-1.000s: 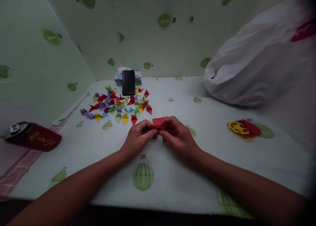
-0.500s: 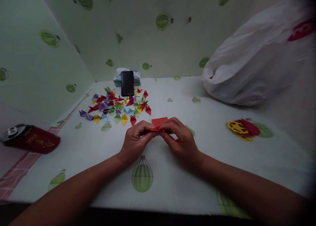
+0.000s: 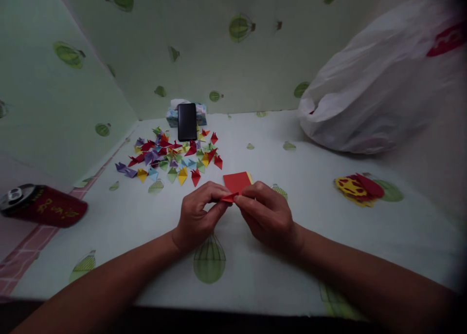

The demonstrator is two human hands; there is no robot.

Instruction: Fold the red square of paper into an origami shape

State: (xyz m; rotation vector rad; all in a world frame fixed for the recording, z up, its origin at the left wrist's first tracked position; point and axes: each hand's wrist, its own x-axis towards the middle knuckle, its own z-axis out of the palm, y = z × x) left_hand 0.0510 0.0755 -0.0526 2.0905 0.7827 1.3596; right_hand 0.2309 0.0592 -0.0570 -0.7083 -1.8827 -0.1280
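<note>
Between both hands is a small folded piece of red origami paper [image 3: 229,197]. My left hand [image 3: 200,211] pinches its left side between thumb and fingers. From the right, the thumb and fingertips of my right hand [image 3: 268,212] close on its other end. Just behind the fingers lies a stack of square paper [image 3: 237,180], red on top with a yellow edge showing at its right. Several folded paper cranes [image 3: 172,174] in red, yellow, green, blue and purple are spread beyond my left hand.
A black phone [image 3: 187,122] leans on a tissue box [image 3: 171,118] behind the cranes. A red drink can [image 3: 54,206] is at the left. On the right are a white plastic bag [image 3: 365,95] and red and yellow cut-out pieces [image 3: 355,188].
My right hand has shifted its grip on the folded paper, and its fingers now point more to the left. More of the paper stack shows behind the hands. The view has moved slightly.
</note>
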